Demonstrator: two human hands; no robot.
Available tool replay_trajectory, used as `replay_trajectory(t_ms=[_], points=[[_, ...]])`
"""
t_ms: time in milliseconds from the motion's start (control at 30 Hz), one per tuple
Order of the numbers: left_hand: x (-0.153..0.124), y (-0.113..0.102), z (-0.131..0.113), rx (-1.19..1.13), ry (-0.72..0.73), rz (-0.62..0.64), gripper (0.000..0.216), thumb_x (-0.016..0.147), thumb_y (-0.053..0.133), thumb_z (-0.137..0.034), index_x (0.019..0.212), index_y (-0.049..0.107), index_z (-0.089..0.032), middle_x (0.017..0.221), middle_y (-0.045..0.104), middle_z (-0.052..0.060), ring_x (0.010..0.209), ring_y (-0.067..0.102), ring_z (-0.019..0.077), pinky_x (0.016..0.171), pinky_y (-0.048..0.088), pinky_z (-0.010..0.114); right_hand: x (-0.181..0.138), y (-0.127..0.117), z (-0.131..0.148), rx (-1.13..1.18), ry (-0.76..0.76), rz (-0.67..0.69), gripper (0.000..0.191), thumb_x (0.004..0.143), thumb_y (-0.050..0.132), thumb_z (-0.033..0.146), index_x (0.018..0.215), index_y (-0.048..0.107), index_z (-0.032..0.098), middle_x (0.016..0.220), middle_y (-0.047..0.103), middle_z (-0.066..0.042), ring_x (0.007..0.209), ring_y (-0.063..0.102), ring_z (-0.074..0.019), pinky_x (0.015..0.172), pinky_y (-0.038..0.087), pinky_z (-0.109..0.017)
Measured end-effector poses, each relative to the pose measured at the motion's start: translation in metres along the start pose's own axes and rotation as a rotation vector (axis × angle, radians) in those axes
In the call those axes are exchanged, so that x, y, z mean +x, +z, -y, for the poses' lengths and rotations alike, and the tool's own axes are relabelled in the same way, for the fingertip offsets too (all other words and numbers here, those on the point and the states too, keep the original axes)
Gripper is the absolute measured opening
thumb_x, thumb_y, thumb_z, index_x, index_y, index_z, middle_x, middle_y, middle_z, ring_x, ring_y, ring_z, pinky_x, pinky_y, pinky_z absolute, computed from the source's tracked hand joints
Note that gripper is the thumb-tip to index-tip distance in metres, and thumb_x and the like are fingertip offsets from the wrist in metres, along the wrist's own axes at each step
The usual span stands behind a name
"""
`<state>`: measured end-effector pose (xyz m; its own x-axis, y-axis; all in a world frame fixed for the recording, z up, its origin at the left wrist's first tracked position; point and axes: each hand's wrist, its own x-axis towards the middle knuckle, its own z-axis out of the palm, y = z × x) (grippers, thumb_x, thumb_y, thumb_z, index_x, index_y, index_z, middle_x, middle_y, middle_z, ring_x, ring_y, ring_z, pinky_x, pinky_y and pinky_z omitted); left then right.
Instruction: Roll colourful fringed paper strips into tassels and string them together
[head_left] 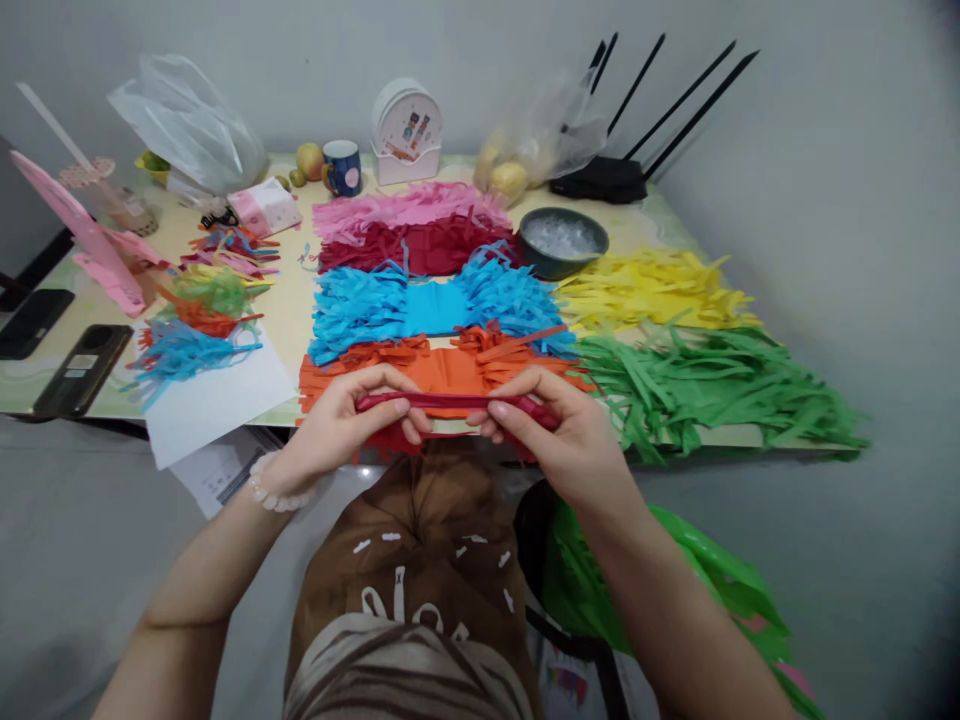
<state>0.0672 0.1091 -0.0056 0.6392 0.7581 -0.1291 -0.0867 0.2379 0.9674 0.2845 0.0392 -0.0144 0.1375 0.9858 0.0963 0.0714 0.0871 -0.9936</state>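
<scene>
Between my two hands a dark red paper strip (450,400), rolled or folded narrow, is held level at the table's front edge. My left hand (375,405) pinches its left part; my right hand (536,415) pinches the right part. Some red fringe hangs below my fingers. Just beyond lies an orange fringed paper (450,368) with a plain middle. Behind it come a blue fringed paper (436,308), a dark red fringed paper (427,247) and a pink fringed paper (405,208). Green fringed paper (712,385) and yellow fringed paper (652,290) lie to the right.
A dark bowl (562,262), a router (604,180), a mug (343,168) and a round-topped white holder (407,135) stand at the back. On the left are small fringe bundles (199,350), white paper (225,385), phones (84,370) and a pink fan-like object (75,225). A green bag (675,570) is below.
</scene>
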Motion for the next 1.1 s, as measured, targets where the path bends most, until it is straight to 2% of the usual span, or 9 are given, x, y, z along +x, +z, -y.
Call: replay_trajectory(t_ms=[167, 467, 567, 633, 733, 867, 967, 1033, 1100], points=[[0.0, 0.002, 0.003, -0.12, -0.013, -0.051, 0.019, 0.083, 0.072, -0.023, 0.099, 0.075, -0.013, 0.077, 0.077, 0.007, 0.061, 0.069, 0.0133, 0.062, 0.055, 0.023, -0.003, 0.003, 0.0, 0.021, -0.021, -0.041, 0.012, 0.083, 0.071, 0.024, 0.092, 0.077, 0.02, 0.074, 0.076, -0.003, 0.063, 0.071, -0.0153, 0.06, 0.061, -0.027], [0.002, -0.001, 0.012, -0.14, 0.076, -0.006, 0.009, 0.08, 0.073, -0.022, 0.08, 0.079, -0.015, 0.075, 0.076, 0.007, 0.061, 0.067, 0.0138, 0.062, 0.055, 0.024, 0.004, -0.002, -0.014, 0.22, -0.068, 0.071, 0.016, 0.079, 0.065, 0.011, 0.08, 0.078, 0.02, 0.071, 0.075, -0.002, 0.059, 0.068, -0.0113, 0.055, 0.056, -0.02], [-0.002, -0.01, 0.004, 0.084, 0.113, 0.099, 0.015, 0.086, 0.067, -0.026, 0.082, 0.078, -0.016, 0.078, 0.076, 0.009, 0.069, 0.069, 0.0175, 0.069, 0.056, 0.028, 0.004, -0.004, -0.008, 0.14, -0.127, 0.115, 0.02, 0.079, 0.06, 0.009, 0.079, 0.077, 0.019, 0.07, 0.075, -0.002, 0.057, 0.068, -0.0117, 0.053, 0.055, -0.021], [-0.005, -0.016, -0.008, 0.393, 0.171, 0.175, 0.02, 0.089, 0.064, -0.028, 0.079, 0.076, -0.016, 0.098, 0.077, 0.013, 0.089, 0.071, 0.0226, 0.085, 0.055, 0.033, 0.003, -0.006, -0.002, -0.024, -0.221, 0.141, 0.023, 0.078, 0.057, 0.006, 0.079, 0.076, 0.019, 0.072, 0.075, -0.002, 0.061, 0.069, -0.0126, 0.057, 0.057, -0.023], [-0.006, -0.015, -0.025, 0.723, 0.31, 0.132, 0.019, 0.09, 0.062, -0.028, 0.079, 0.074, -0.018, 0.126, 0.069, 0.013, 0.117, 0.062, 0.0271, 0.106, 0.044, 0.039, 0.0, -0.006, 0.007, -0.241, -0.427, 0.192, 0.028, 0.078, 0.054, 0.004, 0.081, 0.076, 0.021, 0.076, 0.076, -0.002, 0.067, 0.071, -0.0135, 0.064, 0.058, -0.024], [0.003, 0.0, -0.025, 0.713, 0.208, 0.286, 0.017, 0.092, 0.061, -0.027, 0.099, 0.074, -0.018, 0.102, 0.076, 0.009, 0.095, 0.069, 0.0201, 0.087, 0.051, 0.028, -0.003, -0.006, 0.011, -0.328, -0.616, 0.268, 0.033, 0.079, 0.05, 0.001, 0.088, 0.074, 0.022, 0.079, 0.076, -0.003, 0.073, 0.072, -0.0139, 0.067, 0.058, -0.024], [0.009, 0.007, -0.014, 0.671, 0.085, 0.35, 0.022, 0.094, 0.058, -0.031, 0.093, 0.074, -0.016, 0.082, 0.076, 0.006, 0.072, 0.068, 0.0153, 0.066, 0.05, 0.022, -0.005, -0.012, 0.012, -0.383, -0.658, 0.322, 0.034, 0.081, 0.049, 0.002, 0.093, 0.072, 0.024, 0.083, 0.076, -0.004, 0.076, 0.072, -0.0144, 0.07, 0.058, -0.026], [0.01, 0.007, -0.008, 0.743, 0.138, 0.302, 0.023, 0.095, 0.057, -0.031, 0.089, 0.074, -0.016, 0.079, 0.075, 0.005, 0.072, 0.068, 0.0154, 0.069, 0.05, 0.024, -0.005, -0.02, 0.014, -0.406, -0.624, 0.38, 0.034, 0.082, 0.05, 0.004, 0.098, 0.072, 0.024, 0.088, 0.076, -0.005, 0.08, 0.072, -0.0152, 0.073, 0.058, -0.026], [0.008, 0.005, -0.004, 0.945, 0.305, 0.195, 0.02, 0.094, 0.057, -0.028, 0.091, 0.075, -0.019, 0.084, 0.076, 0.005, 0.08, 0.068, 0.0175, 0.086, 0.051, 0.032, -0.003, -0.027, 0.017, -0.401, -0.49, 0.438, 0.033, 0.084, 0.054, 0.01, 0.11, 0.07, 0.022, 0.1, 0.077, -0.007, 0.09, 0.073, -0.0175, 0.079, 0.058, -0.027]])
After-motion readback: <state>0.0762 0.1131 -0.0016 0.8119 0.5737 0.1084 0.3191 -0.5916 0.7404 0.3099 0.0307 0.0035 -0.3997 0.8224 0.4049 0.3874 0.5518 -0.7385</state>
